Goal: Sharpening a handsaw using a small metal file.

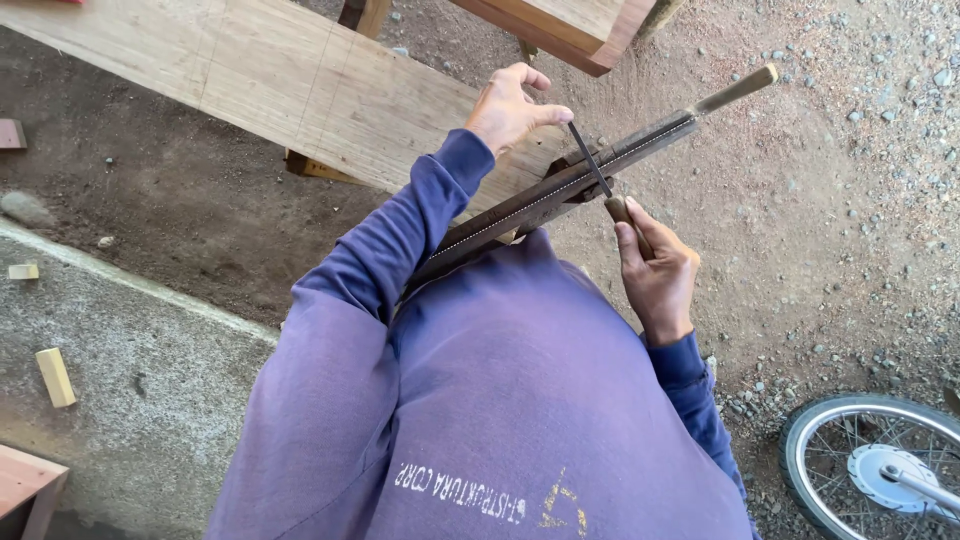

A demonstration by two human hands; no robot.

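I file the saw (560, 190), braced from my chest across the plank (300, 80): right hand (655, 270) closed on the file (592, 162) handle, left hand (510, 108) pinching its tip, best kept level through each of the teeth.

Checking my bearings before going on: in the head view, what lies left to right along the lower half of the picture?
Small wood block on the concrete slab → left sleeve → right hand gripping the file's handle → wheel.

An outdoor carpentry yard — thick timber planks (300, 90) on trestles, gravelly dirt ground (830, 200), wood offcuts (55, 377).
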